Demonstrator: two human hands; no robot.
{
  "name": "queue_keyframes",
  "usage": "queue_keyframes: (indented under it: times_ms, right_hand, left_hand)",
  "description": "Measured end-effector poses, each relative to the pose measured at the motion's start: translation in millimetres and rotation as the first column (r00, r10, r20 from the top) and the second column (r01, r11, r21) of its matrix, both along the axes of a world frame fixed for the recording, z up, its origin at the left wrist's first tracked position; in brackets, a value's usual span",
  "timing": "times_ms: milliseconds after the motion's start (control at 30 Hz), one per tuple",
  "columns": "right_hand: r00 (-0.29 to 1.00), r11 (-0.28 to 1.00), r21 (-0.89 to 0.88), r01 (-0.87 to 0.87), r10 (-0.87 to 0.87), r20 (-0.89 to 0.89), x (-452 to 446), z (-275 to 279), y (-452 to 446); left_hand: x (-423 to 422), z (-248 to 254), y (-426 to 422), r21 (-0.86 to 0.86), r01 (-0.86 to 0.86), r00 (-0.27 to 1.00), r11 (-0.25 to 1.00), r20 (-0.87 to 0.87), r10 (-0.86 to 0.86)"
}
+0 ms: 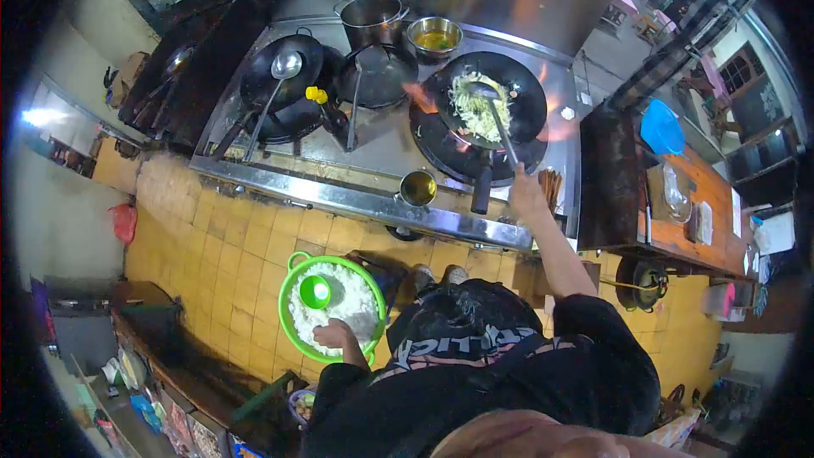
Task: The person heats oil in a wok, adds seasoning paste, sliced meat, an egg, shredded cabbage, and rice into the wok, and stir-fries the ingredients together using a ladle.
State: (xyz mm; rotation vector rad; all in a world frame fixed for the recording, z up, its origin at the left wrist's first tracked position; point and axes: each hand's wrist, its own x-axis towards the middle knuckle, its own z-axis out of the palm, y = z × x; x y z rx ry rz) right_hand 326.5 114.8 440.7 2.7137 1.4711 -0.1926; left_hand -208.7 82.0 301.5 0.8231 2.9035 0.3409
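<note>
A: From the head view, what does the right hand [527, 195] have?

B: Its fingers are wrapped around the handle end of a long ladle [502, 134]. The ladle's bowl end lies in pale shredded food [477, 114] inside a black wok [528, 92] at the right part of the stove [386, 146].

A: Anything around that wok?

B: Flames [543, 73] show beside it, and its handle [482, 188] points toward the person. A metal mug [418, 189] of yellowish liquid stands near the stove's front edge, to the left of that handle.

A: And the left hand [337, 336]?

B: Low down, over white rice [351, 282] in a green basket [284, 309]. The fingers look bent, but one cannot tell how far, or whether they hold anything. A small green bowl [315, 292] sits in the rice just beyond that hand.

A: What stands at the back of the stove?

B: A deep pot [371, 10], with a steel bowl [435, 35] of yellow liquid just to its right.
</note>
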Motion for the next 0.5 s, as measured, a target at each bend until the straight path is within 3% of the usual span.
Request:
queue_keyframes:
  times_ms: [33,100,133,167,200,267,300,333,367,433,467,500]
  right_hand:
    - [1.000,1.000,-0.004,0.009,-0.009,0.002,3.7,5.2,-6.9]
    - [0.991,0.994,-0.056,-0.088,0.082,-0.107,9.6,55.4,-28.8]
    - [0.966,0.970,0.010,-0.243,0.243,-0.087,32.7,60.5,-43.5]
    - [0.984,0.992,-0.097,-0.084,0.067,-0.165,-28.0,184.7,-42.5]
    - [0.994,0.992,-0.122,-0.008,-0.005,-0.110,-21.6,172.5,-40.5]
    - [0.995,0.985,-0.157,0.073,-0.083,-0.058,-10.5,104.5,-29.5]
    - [0.997,0.996,-0.053,0.067,-0.068,-0.020,-7.0,55.7,-19.6]
    - [0.998,0.997,0.055,0.049,-0.051,0.024,-6.2,31.1,-15.4]
    - [0.999,0.998,0.053,0.045,-0.046,0.027,-6.4,30.5,-16.6]
    - [0.993,0.996,0.014,-0.085,0.084,0.083,-5.2,28.1,-17.9]
    - [0.985,0.986,0.001,-0.166,0.165,0.049,1.9,54.3,-22.8]
    - [0.993,0.988,-0.125,-0.093,0.084,-0.077,2.4,89.9,-23.3]
  left_hand:
    - [-3.8,-3.8,3.5,-0.004,0.098,0.992,0.995,-0.085,-0.098]
    - [-8.9,0.7,12.0,0.016,0.167,0.985,0.986,-0.039,-0.166]
    - [-14.0,-1.0,14.6,0.092,0.293,0.954,0.952,-0.088,-0.285]
    - [-17.9,-4.6,16.3,0.163,0.413,0.909,0.896,-0.142,-0.393]
    - [-18.2,2.4,23.0,0.142,0.419,0.908,0.897,-0.039,-0.418]
    - [-28.2,-26.8,33.5,0.140,0.481,0.877,0.865,-0.080,-0.475]
    - [-32.4,-38.1,34.4,0.142,0.539,0.842,0.830,-0.126,-0.525]
    - [-28.8,-28.4,36.6,0.137,0.530,0.844,0.837,0.010,-0.536]
    - [-28.6,-30.0,38.2,0.137,0.526,0.846,0.839,0.013,-0.532]
    - [-40.7,-41.4,49.2,-0.041,0.622,0.782,0.782,0.082,-0.618]
    - [-49.1,-53.8,50.5,0.028,0.639,0.765,0.769,0.083,-0.639]
    - [-53.8,-59.5,52.6,0.037,0.631,0.771,0.775,0.081,-0.631]
